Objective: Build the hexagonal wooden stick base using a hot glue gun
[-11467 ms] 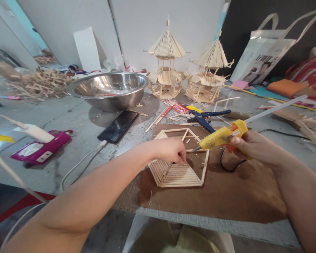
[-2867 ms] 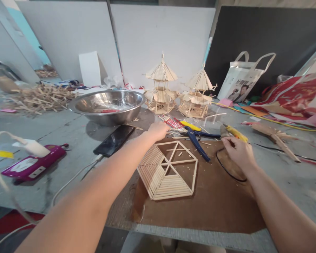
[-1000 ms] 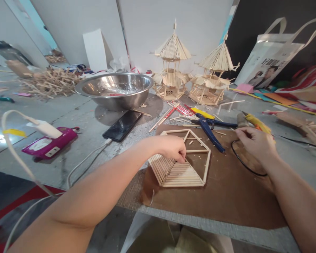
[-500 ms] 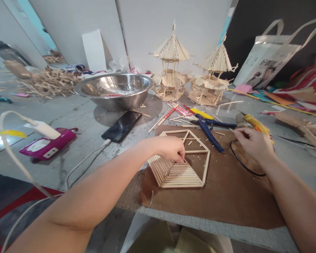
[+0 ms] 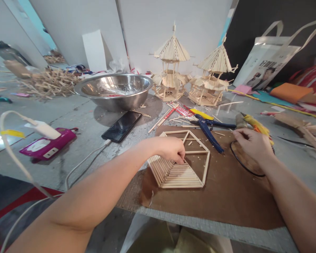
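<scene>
A flat hexagonal frame of thin wooden sticks (image 5: 206, 165) lies on the brown mat (image 5: 226, 200), with its left and front sections filled by rows of sticks. My left hand (image 5: 173, 150) rests at the middle of this frame, its fingers pinched at the inner tip of the front section. Whatever is between those fingertips is hidden. Off to the right, my right hand (image 5: 252, 143) pinches a short pale stick (image 5: 232, 130) above the mat, beside a black cable (image 5: 234, 156) and a yellow-handled tool (image 5: 260, 126).
Blue-handled cutters (image 5: 209, 133) lie behind the frame, near loose sticks (image 5: 160, 119). Two stick pagodas (image 5: 172, 52) stand at the back. A steel bowl (image 5: 116, 102), a phone (image 5: 121, 125) and a purple power strip (image 5: 52, 142) are on the left.
Both hands stay practically where they were. At the far right, the orange and teal sheets have shifted, and more of the orange one shows.
</scene>
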